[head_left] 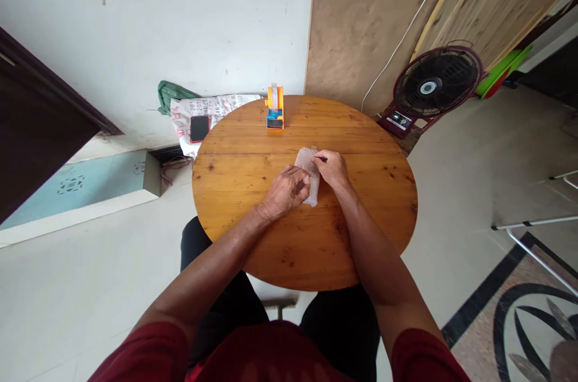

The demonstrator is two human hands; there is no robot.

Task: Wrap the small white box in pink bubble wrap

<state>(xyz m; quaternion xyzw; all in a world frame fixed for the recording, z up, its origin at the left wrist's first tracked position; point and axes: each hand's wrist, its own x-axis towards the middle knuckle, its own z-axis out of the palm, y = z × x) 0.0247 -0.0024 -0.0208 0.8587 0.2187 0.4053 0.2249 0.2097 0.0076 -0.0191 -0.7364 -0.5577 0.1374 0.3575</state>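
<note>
A small pale, translucent packet [306, 160] lies flat near the middle of the round wooden table [253, 147]. My left hand [288, 190] rests on its near left edge, fingers curled down onto it. My right hand [332, 166] pinches the packet's top right corner, where a small strip of tape seems to stick up. Both hands are closed on the packet. Beyond them, at the far edge of the table, stands an orange and blue tape dispenser [275, 108].
A white printed bag [212, 109] with a dark phone [199, 128] on it lies on the floor left of the table, beside a green bag [170, 93]. A dark floor fan [434, 87] stands at the right. White metal rack legs [533, 231] show far right.
</note>
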